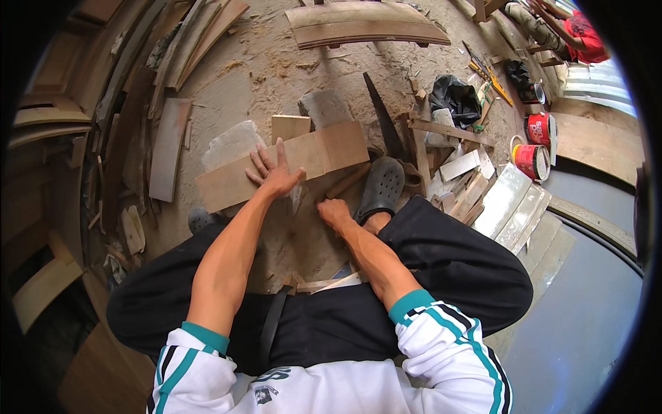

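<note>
My left hand [276, 176] lies with fingers spread on a flat wooden board [227, 185], pressing near its middle. The board's right part [345, 146] is redder, with a seam between the two tones. A rough pale stone slab [238, 141], a small wood block [290, 126] and a grey block [325, 109] show along its far edge. My right hand [335, 213] is closed at the near end of a wooden handle [348, 181], apparently a hammer's; its dark head is partly hidden beside my right clog [383, 186].
A handsaw [383, 114] lies beyond the clog. Scrap wood [458, 165], a black plastic bag [455, 100] and red cans [531, 160] are at the right. Planks [169, 152] lean at the left. A curved wooden piece [369, 27] stands ahead. Another person [583, 38] is at far right.
</note>
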`<control>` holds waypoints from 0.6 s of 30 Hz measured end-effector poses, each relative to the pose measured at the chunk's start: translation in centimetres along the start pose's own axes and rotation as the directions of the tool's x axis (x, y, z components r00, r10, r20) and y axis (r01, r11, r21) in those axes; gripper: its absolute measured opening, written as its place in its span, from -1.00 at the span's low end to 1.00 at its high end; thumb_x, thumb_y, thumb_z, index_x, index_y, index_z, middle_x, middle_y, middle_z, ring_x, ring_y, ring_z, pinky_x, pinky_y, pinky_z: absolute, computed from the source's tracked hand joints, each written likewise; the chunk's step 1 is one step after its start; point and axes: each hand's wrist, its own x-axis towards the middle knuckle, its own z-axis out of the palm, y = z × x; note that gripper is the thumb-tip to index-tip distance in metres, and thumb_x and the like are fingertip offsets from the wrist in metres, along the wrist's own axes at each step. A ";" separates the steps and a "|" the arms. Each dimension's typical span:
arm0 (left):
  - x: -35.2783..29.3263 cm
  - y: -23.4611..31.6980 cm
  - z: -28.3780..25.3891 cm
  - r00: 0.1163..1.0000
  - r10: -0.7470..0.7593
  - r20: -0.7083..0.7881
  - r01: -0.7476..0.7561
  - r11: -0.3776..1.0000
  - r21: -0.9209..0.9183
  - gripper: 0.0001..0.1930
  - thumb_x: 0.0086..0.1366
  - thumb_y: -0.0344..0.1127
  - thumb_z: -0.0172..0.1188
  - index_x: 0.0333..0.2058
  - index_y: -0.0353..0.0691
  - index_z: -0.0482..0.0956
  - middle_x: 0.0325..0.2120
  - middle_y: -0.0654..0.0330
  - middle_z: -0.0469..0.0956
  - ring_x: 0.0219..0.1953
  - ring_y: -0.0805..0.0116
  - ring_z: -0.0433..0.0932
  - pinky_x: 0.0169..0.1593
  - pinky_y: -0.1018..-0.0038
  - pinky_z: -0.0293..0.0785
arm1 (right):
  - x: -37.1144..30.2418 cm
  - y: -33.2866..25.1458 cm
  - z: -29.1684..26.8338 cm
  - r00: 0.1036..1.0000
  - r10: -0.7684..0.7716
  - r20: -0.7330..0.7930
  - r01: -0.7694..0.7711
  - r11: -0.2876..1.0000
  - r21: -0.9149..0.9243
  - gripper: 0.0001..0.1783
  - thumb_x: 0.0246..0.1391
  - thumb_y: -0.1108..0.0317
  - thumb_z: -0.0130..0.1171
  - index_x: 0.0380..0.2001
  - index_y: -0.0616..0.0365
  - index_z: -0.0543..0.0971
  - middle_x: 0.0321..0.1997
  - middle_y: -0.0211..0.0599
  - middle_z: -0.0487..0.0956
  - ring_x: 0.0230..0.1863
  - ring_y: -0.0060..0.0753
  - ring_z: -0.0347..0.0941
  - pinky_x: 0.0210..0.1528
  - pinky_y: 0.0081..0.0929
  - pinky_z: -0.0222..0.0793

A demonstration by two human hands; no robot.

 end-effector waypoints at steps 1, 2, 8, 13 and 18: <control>0.0 0.1 0.1 1.000 0.002 0.014 -0.001 1.000 -0.005 0.15 0.11 0.32 0.13 0.39 0.20 -0.56 0.29 -0.32 -0.81 0.32 -0.32 -0.86 0.18 -0.43 -0.67 | -0.2 0.2 0.2 1.000 0.006 -0.030 -0.005 1.000 0.011 -0.81 0.03 0.36 0.02 -0.37 0.13 0.61 -0.37 -0.04 0.65 -0.29 0.01 0.63 -0.28 -0.10 0.54; 0.0 0.0 0.0 1.000 -0.005 0.026 0.005 1.000 -0.010 0.16 0.11 0.31 0.13 0.39 0.20 -0.56 0.29 -0.32 -0.82 0.32 -0.32 -0.86 0.18 -0.43 -0.68 | -0.5 0.0 0.3 0.998 0.003 -0.057 -0.002 1.000 0.023 -0.83 0.03 0.35 0.03 -0.38 0.13 0.59 -0.36 -0.04 0.64 -0.30 0.03 0.62 -0.29 -0.11 0.53; 0.0 -0.1 -0.6 0.997 -0.054 0.061 0.053 0.999 0.013 0.18 0.08 0.35 0.13 0.39 0.18 -0.55 0.30 -0.32 -0.80 0.32 -0.31 -0.86 0.18 -0.42 -0.69 | -3.1 1.1 -4.4 0.880 -0.030 -0.474 0.181 0.944 0.275 -0.85 -0.05 0.33 0.11 -0.40 0.15 0.45 -0.32 -0.06 0.54 -0.31 0.08 0.53 -0.31 -0.10 0.48; -1.4 1.2 -1.1 0.998 -0.052 0.032 0.049 0.995 0.086 0.33 -0.12 0.53 0.19 0.41 0.08 -0.44 0.35 -0.32 -0.58 0.37 -0.27 -0.75 0.21 -0.42 -0.64 | -2.5 3.2 -8.9 0.662 0.171 -0.730 0.168 0.915 0.366 -0.85 -0.10 0.40 0.21 -0.44 0.14 0.45 -0.40 -0.09 0.52 -0.34 0.06 0.49 -0.34 -0.12 0.43; -2.5 1.4 -2.6 0.968 0.208 -0.140 -0.153 0.933 0.325 0.44 -0.30 0.51 0.34 0.40 -0.13 -0.27 0.36 -0.22 -0.17 0.44 -0.13 -0.33 0.29 -0.37 -0.43 | -0.6 2.0 -10.2 0.631 0.492 -0.600 0.136 0.692 0.709 -0.83 -0.09 0.36 0.23 -0.47 0.23 0.51 -0.46 -0.05 0.56 -0.38 -0.04 0.53 -0.31 -0.23 0.43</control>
